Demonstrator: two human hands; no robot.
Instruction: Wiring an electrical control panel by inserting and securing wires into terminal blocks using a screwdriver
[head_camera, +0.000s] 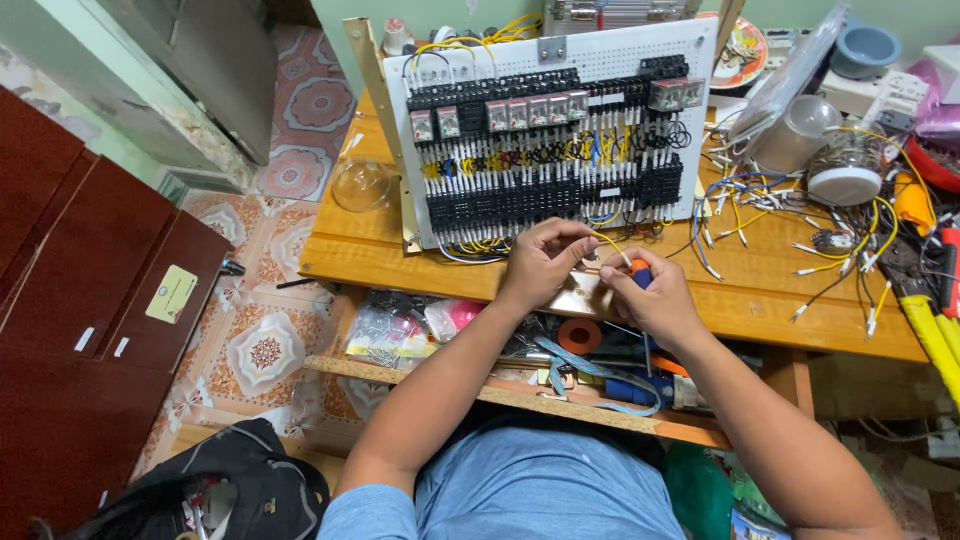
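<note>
Yellow wire (608, 243) is pinched in the left hand (540, 262); the right hand (650, 300) grips tight an orange-handled screwdriver (640, 271) below the wiring panel (550, 130).

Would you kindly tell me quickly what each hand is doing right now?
Left hand: closed, pinching a yellow wire.
Right hand: closed around a screwdriver with an orange-and-blue handle.

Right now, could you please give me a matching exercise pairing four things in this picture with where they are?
Things:
1. yellow wire
2. glass dome
3. black bag
4. tape roll

Places:
A. on the floor, lower left
B. on the shelf under the table
C. between the hands
D. on the table, left of the panel

Pairs: 1-C, 2-D, 3-A, 4-B
</note>
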